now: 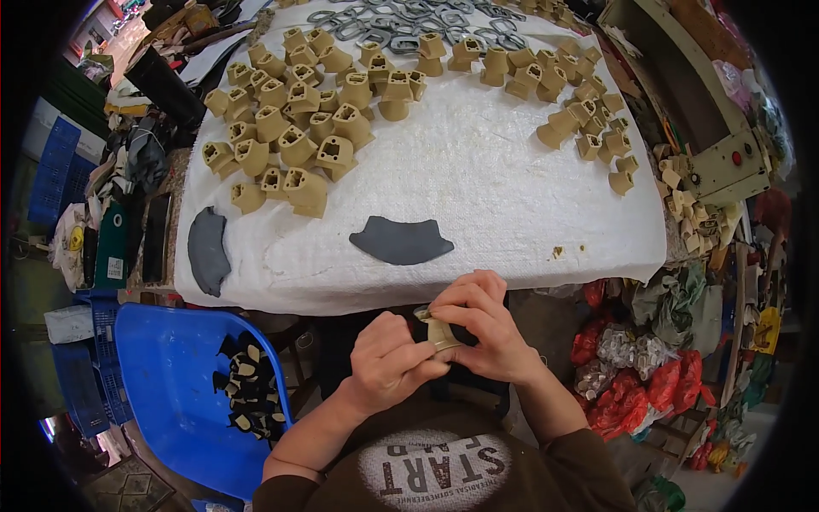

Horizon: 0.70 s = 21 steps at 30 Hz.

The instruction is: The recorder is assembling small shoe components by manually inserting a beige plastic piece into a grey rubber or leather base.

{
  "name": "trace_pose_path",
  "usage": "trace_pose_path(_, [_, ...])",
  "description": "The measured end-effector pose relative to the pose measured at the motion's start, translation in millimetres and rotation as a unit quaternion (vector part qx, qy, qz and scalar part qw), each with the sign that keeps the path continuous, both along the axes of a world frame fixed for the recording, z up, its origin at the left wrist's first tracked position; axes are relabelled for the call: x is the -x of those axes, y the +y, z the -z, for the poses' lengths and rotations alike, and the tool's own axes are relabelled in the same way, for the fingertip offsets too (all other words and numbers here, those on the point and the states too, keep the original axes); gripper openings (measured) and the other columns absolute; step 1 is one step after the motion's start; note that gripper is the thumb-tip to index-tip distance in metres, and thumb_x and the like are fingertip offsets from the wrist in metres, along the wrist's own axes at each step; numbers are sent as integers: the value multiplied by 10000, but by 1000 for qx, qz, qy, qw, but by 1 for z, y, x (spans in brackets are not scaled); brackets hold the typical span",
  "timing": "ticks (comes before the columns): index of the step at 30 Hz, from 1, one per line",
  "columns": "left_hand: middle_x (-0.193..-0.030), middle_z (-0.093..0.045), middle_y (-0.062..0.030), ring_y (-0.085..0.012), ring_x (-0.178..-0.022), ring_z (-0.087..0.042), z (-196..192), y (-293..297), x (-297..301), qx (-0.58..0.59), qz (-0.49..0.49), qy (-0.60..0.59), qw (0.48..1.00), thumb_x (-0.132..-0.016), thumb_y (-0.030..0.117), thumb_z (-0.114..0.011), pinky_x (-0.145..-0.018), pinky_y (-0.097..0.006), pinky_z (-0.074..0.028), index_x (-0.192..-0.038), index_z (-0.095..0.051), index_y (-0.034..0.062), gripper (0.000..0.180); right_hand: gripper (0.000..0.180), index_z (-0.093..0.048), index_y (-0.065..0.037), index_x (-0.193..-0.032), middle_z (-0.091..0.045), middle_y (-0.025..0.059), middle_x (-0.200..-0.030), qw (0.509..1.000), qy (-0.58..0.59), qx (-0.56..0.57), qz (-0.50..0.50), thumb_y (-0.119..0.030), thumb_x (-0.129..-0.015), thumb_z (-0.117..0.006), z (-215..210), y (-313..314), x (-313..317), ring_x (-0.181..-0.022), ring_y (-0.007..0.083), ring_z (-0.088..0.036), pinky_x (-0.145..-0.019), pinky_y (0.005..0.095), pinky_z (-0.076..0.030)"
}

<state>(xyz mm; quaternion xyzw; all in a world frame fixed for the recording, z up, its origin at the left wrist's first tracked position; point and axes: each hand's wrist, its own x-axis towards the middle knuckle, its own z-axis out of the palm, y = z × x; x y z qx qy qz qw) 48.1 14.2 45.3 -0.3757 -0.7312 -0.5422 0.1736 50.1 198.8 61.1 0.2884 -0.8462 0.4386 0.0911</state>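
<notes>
In front of my body, just off the table's near edge, a beige shoe heel point(441, 335) is held between both hands. My left hand point(386, 362) is closed, with its fingers pressed against the heel's left side and lower end. From the other side my right hand point(492, 331) grips it, thumb below and fingers over the top. Beyond the hands, a dark grey curved cover piece point(402, 241) lies flat on the white cloth. A similar curved piece point(207, 253) lies at the left edge.
The white cloth point(478, 179) covers the table. Many beige heels point(299, 147) stand at its far left, more heels point(559, 128) at far right. Grey rings point(409, 26) lie at the back. A blue tub point(171, 384) at lower left holds black-covered pieces point(250, 384). Red bags point(627, 405) lie at right.
</notes>
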Motion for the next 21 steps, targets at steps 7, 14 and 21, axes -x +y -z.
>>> trace_pose_path(7, [-1053,-549,-74,-137,-956,-496,-3,-9,-8,-102,193,-585,781,-865,393,-531,-826,-277,-416,-1081,-477,-19,468,501,-608,-129,-1026,-513,65,-1164,996,64,-59,-7,-352,-605,-765,-6,-4,-2,-1104,295,-432,-913,427,-281])
trace_pose_path(14, [-991,-568,-82,-126,-846,-544,2,-20,1,-65,60,-512,855,-843,324,-506,-740,-253,-452,-1124,-474,-15,441,647,-546,-39,-1169,-346,229,-1333,994,4,106,40,-514,-747,-667,-23,-8,-20,-1156,371,-392,-945,440,-335])
trace_pose_path(21, [-815,-579,-72,-117,-709,-541,-4,-6,-4,-80,82,-430,895,-844,208,-499,-664,-272,-454,-1141,-431,-14,377,100,-571,2,-916,-540,85,-802,934,-250,216,134,-32,-825,-592,-5,-21,-25,-719,197,-516,-671,286,-419])
